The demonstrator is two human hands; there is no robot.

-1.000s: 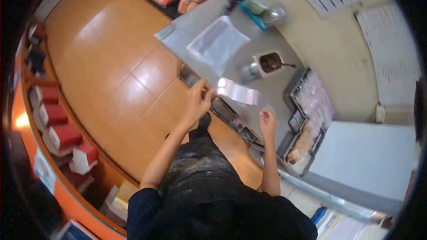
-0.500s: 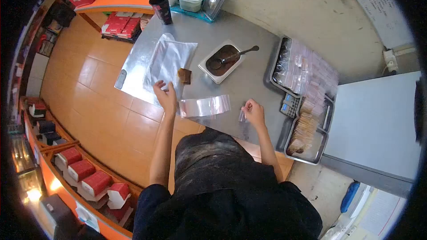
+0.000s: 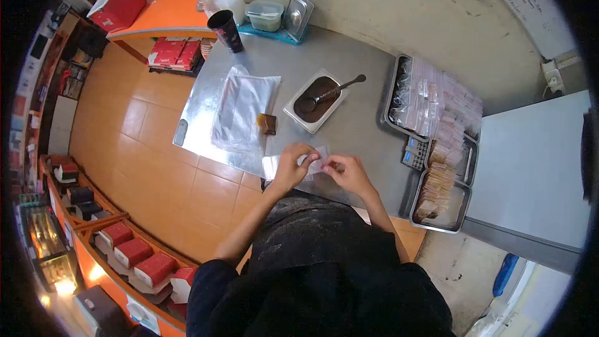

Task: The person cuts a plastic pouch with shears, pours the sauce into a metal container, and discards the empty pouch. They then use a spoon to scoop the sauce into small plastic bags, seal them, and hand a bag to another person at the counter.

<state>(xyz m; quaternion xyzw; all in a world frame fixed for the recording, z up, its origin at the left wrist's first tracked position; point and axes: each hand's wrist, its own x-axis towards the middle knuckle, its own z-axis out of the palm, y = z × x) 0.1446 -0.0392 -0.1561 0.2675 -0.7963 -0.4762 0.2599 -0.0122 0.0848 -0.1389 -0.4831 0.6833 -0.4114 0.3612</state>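
Note:
My left hand point(image 3: 294, 167) and my right hand point(image 3: 350, 175) are close together at the table's front edge. Both pinch a small clear plastic bag point(image 3: 321, 157) between their fingertips. Partly hidden under my left hand lies a row of flat clear bags point(image 3: 271, 163). Just beyond it sits a small packet of brown sauce point(image 3: 267, 125). A metal pan of dark brown sauce point(image 3: 299, 118) stands farther back, with a dark-handled spoon point(image 3: 340, 87) resting in it. To the left, a large clear plastic bag point(image 3: 244, 109) is spread flat.
On the right, metal trays point(image 3: 465, 209) hold many filled packets point(image 3: 437, 187), beside a calculator point(image 3: 415, 151). A black cup point(image 3: 225, 30), a lidded tub point(image 3: 264, 15) and a metal lid point(image 3: 298, 15) stand at the back. Red boxes point(image 3: 156, 269) line a lower-left shelf.
My left hand has moved right, over the row of bags, to meet my right hand. My right hand has shifted slightly left with the small bag, which both hands now pinch.

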